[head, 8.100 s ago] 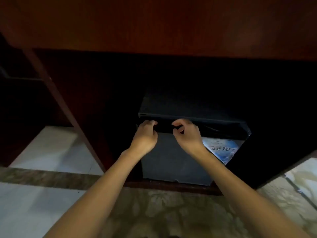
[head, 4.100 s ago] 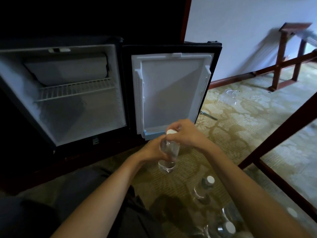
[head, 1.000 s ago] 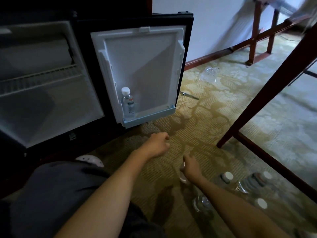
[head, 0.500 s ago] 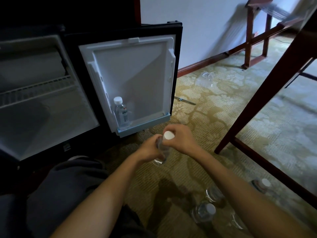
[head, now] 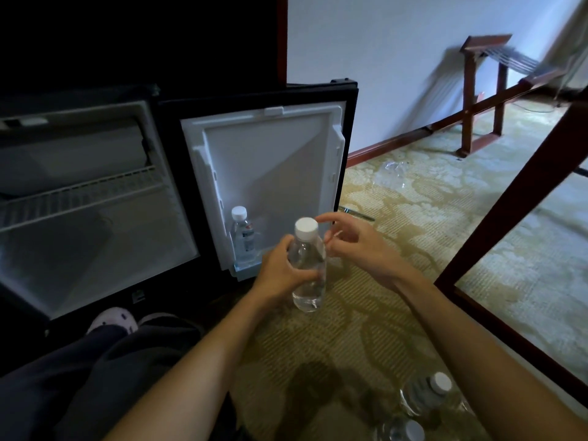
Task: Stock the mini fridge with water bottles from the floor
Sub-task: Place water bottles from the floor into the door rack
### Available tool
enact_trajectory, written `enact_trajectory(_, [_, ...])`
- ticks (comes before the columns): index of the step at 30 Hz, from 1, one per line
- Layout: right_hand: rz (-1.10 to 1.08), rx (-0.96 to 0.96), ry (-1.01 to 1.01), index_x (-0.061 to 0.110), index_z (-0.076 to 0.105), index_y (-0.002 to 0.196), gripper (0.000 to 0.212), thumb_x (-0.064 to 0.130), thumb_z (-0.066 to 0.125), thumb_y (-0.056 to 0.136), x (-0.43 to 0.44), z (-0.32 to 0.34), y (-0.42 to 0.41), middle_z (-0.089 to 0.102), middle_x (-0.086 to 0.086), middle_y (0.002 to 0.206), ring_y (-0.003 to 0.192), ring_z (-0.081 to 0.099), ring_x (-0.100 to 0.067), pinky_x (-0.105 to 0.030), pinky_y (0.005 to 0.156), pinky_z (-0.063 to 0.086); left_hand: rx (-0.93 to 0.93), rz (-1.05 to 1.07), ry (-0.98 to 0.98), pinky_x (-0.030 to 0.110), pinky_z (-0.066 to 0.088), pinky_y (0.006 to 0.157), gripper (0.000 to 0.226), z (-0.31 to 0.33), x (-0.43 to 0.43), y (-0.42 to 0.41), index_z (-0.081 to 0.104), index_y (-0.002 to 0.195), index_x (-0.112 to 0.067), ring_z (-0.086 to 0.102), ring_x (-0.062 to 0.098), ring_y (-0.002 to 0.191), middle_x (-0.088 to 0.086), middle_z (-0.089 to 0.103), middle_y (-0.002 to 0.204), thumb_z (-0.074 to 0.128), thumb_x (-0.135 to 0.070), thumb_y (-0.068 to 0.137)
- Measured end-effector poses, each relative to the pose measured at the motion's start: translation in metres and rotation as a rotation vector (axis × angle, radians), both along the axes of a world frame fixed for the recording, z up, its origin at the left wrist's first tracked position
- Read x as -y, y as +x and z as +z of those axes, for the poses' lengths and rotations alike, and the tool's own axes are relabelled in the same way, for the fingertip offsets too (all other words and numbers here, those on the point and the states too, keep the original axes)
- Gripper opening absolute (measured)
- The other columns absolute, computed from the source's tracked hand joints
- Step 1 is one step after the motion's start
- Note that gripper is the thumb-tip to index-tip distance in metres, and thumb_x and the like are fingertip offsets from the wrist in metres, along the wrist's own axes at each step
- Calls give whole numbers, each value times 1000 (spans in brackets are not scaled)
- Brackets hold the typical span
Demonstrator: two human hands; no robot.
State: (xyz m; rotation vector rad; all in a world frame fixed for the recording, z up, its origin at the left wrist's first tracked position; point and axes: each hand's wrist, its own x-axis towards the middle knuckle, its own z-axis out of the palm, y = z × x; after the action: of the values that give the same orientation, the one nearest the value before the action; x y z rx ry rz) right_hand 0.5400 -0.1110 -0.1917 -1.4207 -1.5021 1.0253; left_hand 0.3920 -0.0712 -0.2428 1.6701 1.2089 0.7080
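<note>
Clear plastic, the water bottle [head: 308,268] stands upright in the left hand [head: 283,275], whose fingers and thumb wrap round its body. The right hand [head: 359,249] hangs just right of the white cap [head: 306,227], fingers loosely spread, holding nothing. Beyond the grip, a second bottle [head: 243,237] stands in the door shelf [head: 245,272] of the open mini fridge [head: 273,160]. On the near side of the grip, spare bottles [head: 426,389] lie on the carpet [head: 366,313]. With one hand round a smooth wall, the held bottle could slip, or knock its neighbour over as it enters the shelf. Half a second earlier the right hand covered the cap; now it has let go.
</note>
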Motion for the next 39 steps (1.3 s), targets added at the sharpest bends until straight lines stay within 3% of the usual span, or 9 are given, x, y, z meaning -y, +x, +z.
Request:
enact_trajectory(2, [-65,85,-68,24,49,112,38,1,60,83,-1,-24,-6,54,8,97,95,56,-11,-15,68,51,-9,179,43,34,53,83,50,6,-11,3,45,99,-24,58,17,93,-6,55,97,80,-27,64])
enact_trajectory(7, [-255,183,-53,14,32,135,80,17,77,70,-16,-92,-60,45,4,125,117,46,-11,-25,98,44,-39,400,146,35,50,78,50,23,-35,7,43,93,-20,58,23,93,3,60,102,77,-36,61])
enact_trajectory(11, [-470,56,0,11,40,120,54,19,72,77,-50,-87,-83,55,3,106,97,58,-14,-10,68,45,-75,435,163,35,50,76,51,23,-47,2,45,91,-17,59,22,89,2,62,97,76,-45,62])
enact_trajectory(14, [-338,0,-62,9,42,116,51,9,73,75,-69,-85,-76,49,14,89,79,55,-1,-6,55,44,-2,368,131,29,51,69,41,24,-60,-9,49,90,-20,57,13,76,-9,57,80,72,-47,70])
enact_trajectory(18, [-78,29,-181,16,39,119,64,12,76,67,-86,-96,-58,58,0,106,99,62,-16,-23,84,53,175,158,-20,16,46,65,43,24,-77,-21,52,108,-21,56,4,79,-12,58,86,76,-26,73])
enact_trajectory(27, [-293,9,40,17,41,112,50,8,73,75,-123,-104,-90,52,8,101,83,52,7,3,62,44,-168,246,225,27,47,87,61,10,-99,-31,50,114,-18,58,18,105,0,62,115,78,-42,66])
enact_trajectory(33, [-353,110,-69,17,44,106,55,2,77,65,-157,-113,-81,57,0,101,98,58,-17,-19,76,46,-415,152,403,32,47,94,45,-5,-115,-62,45,131,-13,53,21,117,2,49,134,57,-14,88])
enact_trajectory(37, [-381,138,-143,14,46,115,61,2,78,64,-177,-124,-76,58,-2,109,98,54,-15,-19,77,46,-510,94,374,31,40,102,58,-20,-119,-74,33,142,-15,40,19,133,-1,36,148,39,7,89])
enact_trajectory(39, [-396,176,-169,15,48,113,62,4,80,61,-186,-134,-79,57,-4,114,105,56,-19,-31,90,50,-555,66,363,30,38,105,63,-26,-120,-77,27,145,-15,35,18,137,-1,30,151,40,9,88])
